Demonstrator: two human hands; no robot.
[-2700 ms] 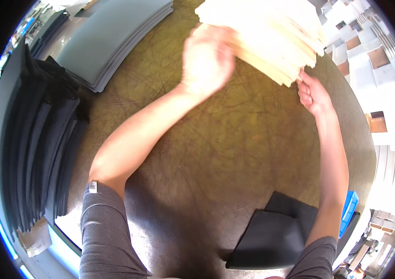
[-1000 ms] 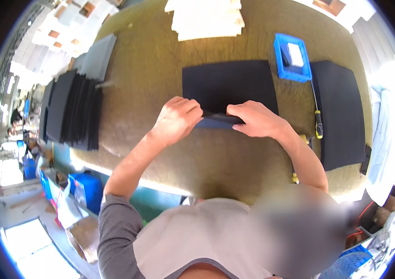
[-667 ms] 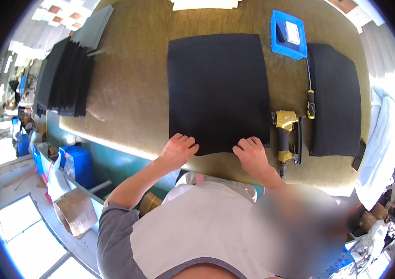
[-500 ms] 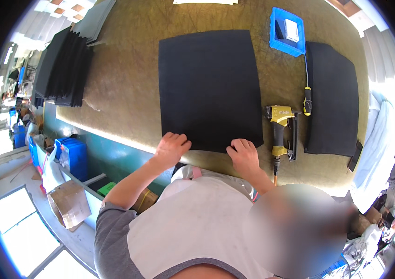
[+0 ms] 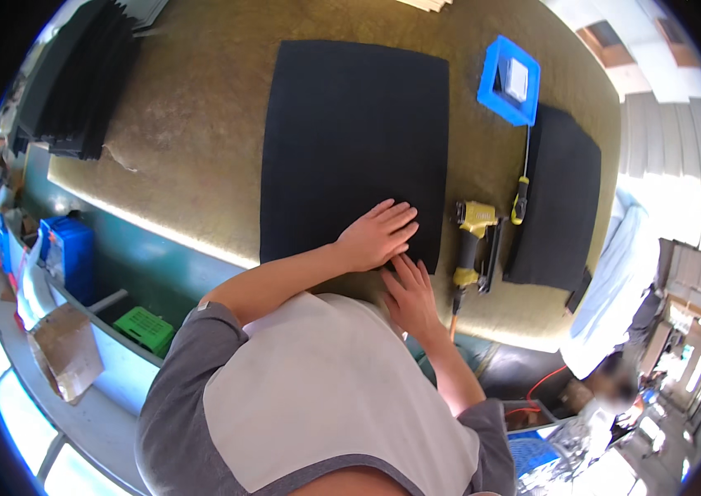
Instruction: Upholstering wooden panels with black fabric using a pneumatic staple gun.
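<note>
A black rectangular panel lies flat on the table in front of me. My left hand reaches across to the panel's near right part, palm down on it with fingers stretched out. Just below it, my right hand rests at the near edge by the right corner, its fingers extended and the tips on the panel. The two hands meet near the left fingertips and thumb. Neither hand grips anything that I can see. To the right of the panel lies a yellow and black pneumatic staple gun with a hose at its handle end.
A second black panel lies on the right, with a screwdriver along its left edge. Beyond is a blue bin holding a white box. A stack of black panels stands at the far left. The brown tabletop spans between.
My left hand has moved right from the panel's near left corner and flattened out. My right hand has shifted slightly down and left, its fingers now straightened. The whole view has turned a little.
</note>
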